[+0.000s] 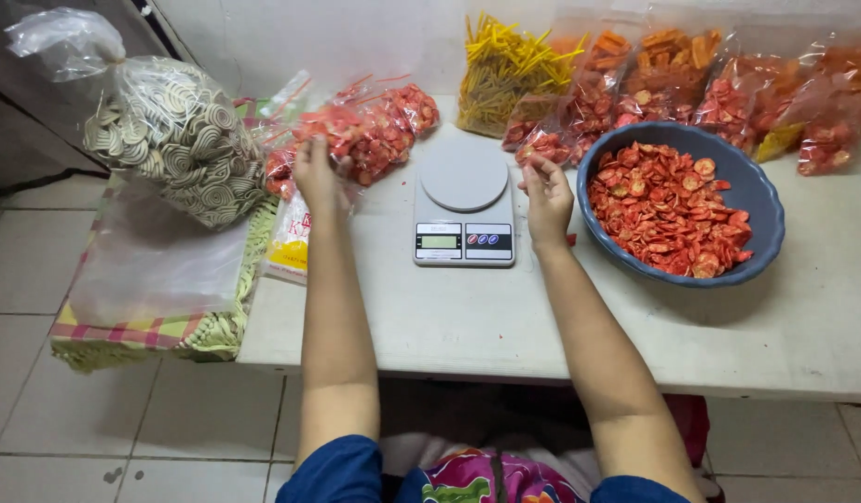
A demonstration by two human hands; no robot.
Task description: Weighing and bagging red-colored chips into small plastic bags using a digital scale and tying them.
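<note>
My left hand [317,175] rests on a clear plastic bag of red round crackers [375,135] lying left of a small white kitchen scale [464,202]; the fingers grip the bag. My right hand [546,193] hovers right of the scale, fingers pinched beside a small filled bag of red crackers [542,144]; whether it holds anything is unclear. A blue bowl [761,200] heaped with loose red crackers sits just right of that hand. The scale's round platform is bare.
Several bags of red, orange and yellow snacks [673,84] line the back of the white table [505,317]. A large clear bag of pale spiral crackers [174,135] sits at the left on a checked sack [142,331]. Tiled floor lies below.
</note>
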